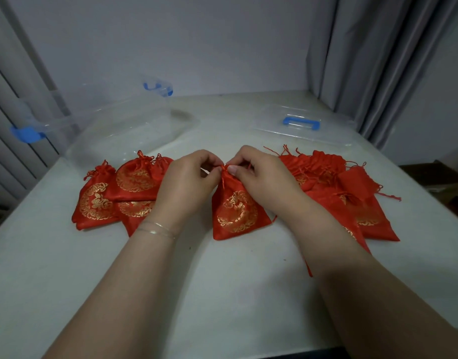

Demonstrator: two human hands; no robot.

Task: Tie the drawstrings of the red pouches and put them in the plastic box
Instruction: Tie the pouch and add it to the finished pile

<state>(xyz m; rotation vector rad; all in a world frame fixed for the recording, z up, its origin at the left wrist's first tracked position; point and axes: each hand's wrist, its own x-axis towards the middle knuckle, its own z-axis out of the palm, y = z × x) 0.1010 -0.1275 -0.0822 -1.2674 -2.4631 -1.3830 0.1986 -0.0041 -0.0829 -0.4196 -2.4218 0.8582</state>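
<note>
A red pouch (235,211) with a gold round pattern lies in the middle of the white table (222,281). My left hand (186,182) and my right hand (259,174) pinch its drawstring at the gathered neck. To the left lies a group of three red pouches (119,193) with cinched necks. A pile of several red pouches (352,193) with loose strings lies to the right, partly hidden by my right forearm. The clear plastic box (124,130) with blue latches stands open at the back left, nothing inside it.
The box's clear lid (300,125) with a blue handle lies at the back right. Grey curtains hang at the left and right sides. A dark brown object sits beyond the table's right edge.
</note>
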